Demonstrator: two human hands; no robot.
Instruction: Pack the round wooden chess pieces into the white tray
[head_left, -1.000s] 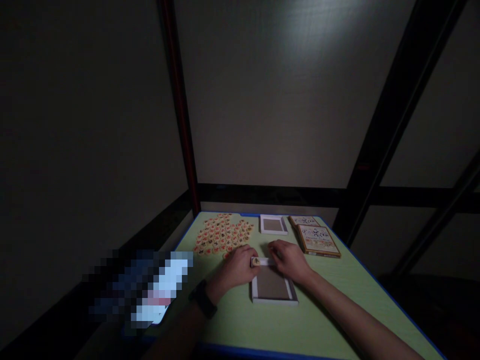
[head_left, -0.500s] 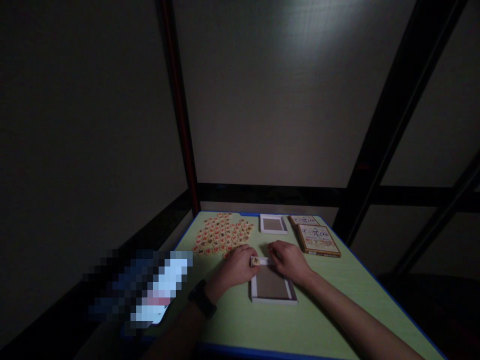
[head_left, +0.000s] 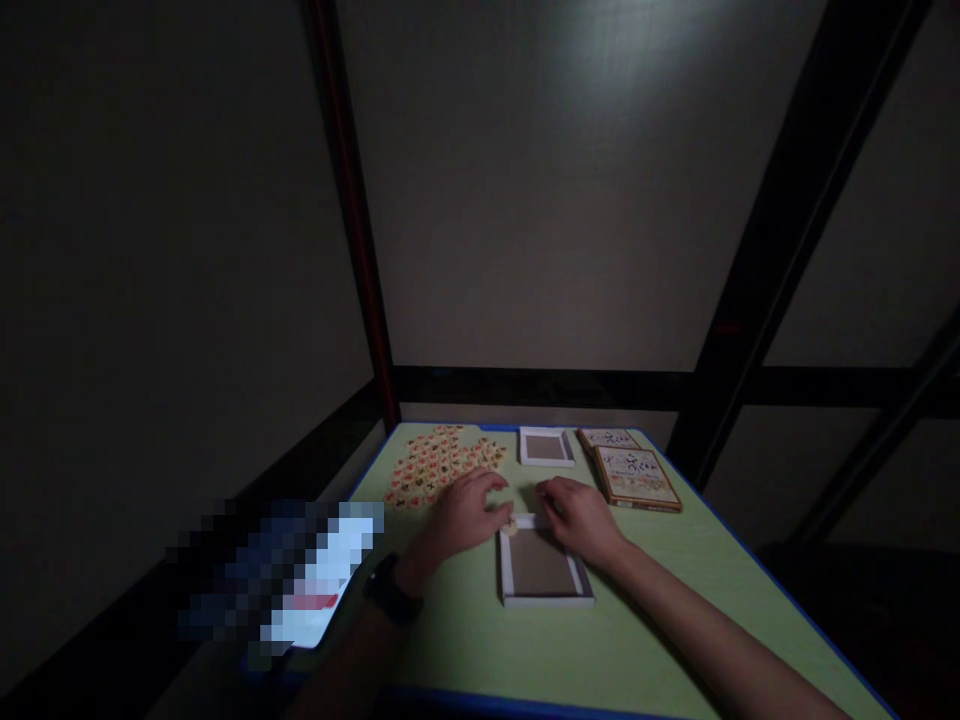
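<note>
My left hand (head_left: 471,512), with a dark watch (head_left: 393,588) on its wrist, hovers between the spread of xiangqi pieces and the near box tray. Its thumb and fingers are apart and hold nothing. One round xiangqi piece (head_left: 511,526) lies in the far left corner of the near white box tray (head_left: 547,602), just by my left thumb. My right hand (head_left: 580,518) rests over the tray's far right corner, fingers curled in; whatever they may hold is hidden. Many pieces with red or black characters (head_left: 429,468) lie in a flat cluster to the left.
A second white box tray (head_left: 546,463) stands at the back of the green table (head_left: 660,620). Two printed boxes (head_left: 639,478) overlap at the back right. A lit screen (head_left: 326,580), partly pixelated, is at the left edge. Walls stand behind and left.
My left hand has opened and drawn back to the left and slightly up, away from the piece in the tray's corner. My right hand has hardly moved.
</note>
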